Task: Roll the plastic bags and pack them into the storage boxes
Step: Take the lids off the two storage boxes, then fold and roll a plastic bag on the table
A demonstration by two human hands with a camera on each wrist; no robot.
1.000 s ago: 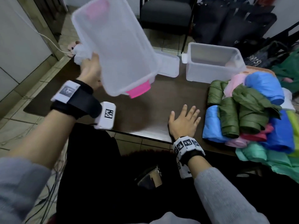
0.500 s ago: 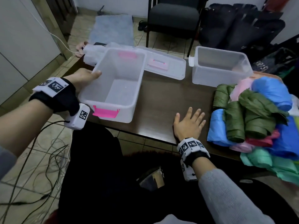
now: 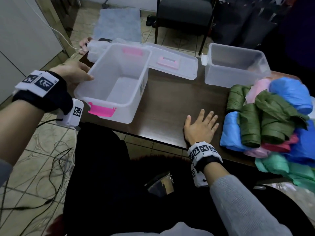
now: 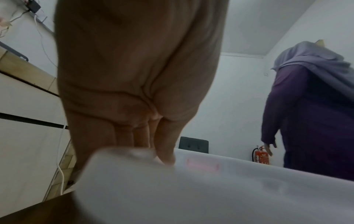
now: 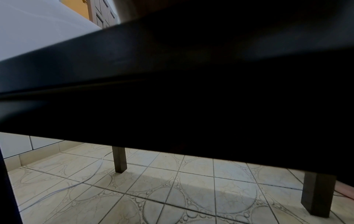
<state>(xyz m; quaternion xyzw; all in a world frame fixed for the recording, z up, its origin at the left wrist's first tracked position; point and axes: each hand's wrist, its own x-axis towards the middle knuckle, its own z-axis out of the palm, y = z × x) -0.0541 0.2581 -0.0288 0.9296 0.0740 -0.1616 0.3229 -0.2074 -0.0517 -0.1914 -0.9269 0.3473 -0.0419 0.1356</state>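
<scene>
Spanning most of the head view, the dark wooden worktop (image 3: 172,103) carries everything for the task. On its right side lies the heap of rolled plastic bags (image 3: 271,120) in green, blue, pink and teal, where it lay half a second ago. Next in size, the near storage box (image 3: 117,84) with pink latches now stands upright at the worktop's front left corner, its near end over the edge; a second ago it was lifted and tipped in the air, and half a second ago it sat a little lower left. Behind it to the right stands the second storage box (image 3: 235,63), unmoved, and between the two lies a clear lid (image 3: 172,65) with a pink handle. The left hand (image 3: 73,74) grips the near box's left rim, thumb over the rim, fingers outside the wall. The right hand (image 3: 201,125) lies flat on the worktop, fingers spread, just left of the bags, as before
</scene>
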